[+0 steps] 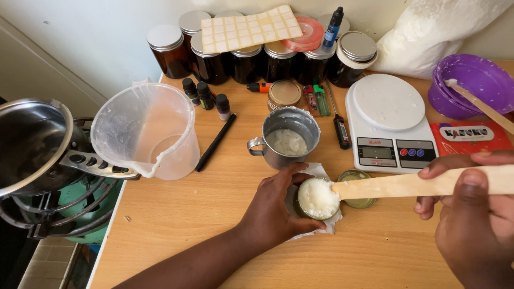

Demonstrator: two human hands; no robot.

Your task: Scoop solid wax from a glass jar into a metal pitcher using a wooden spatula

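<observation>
**Wooden stick meets a wax-filled jar**

The left hand is wrapped around a small glass jar packed with a white, waxy mass, fingers curled about its side and holding it steady on a piece of white paper that lies on the wooden surface. The right hand is closed on a flat wooden stick, thumb on top, and the stick's tip touches the white fill at the jar's right edge. Between the two hands, just beyond the jar and under the stick, lies a round metal lid.

Just beyond the left hand stands a metal mug with more white stuff inside, probably the same wax, though the view does not settle it. Beyond the right hand sits a white digital kitchen scale, with a red box just beside it and a purple bowl farther off holding a second stick. Left of the left hand stands a clear plastic jug, a black pen lying between it and the mug, and off the surface's edge a steel pot rests on a burner. Well beyond both hands a row of amber jars lines the wall, a sheet of blank labels lying across their lids
</observation>
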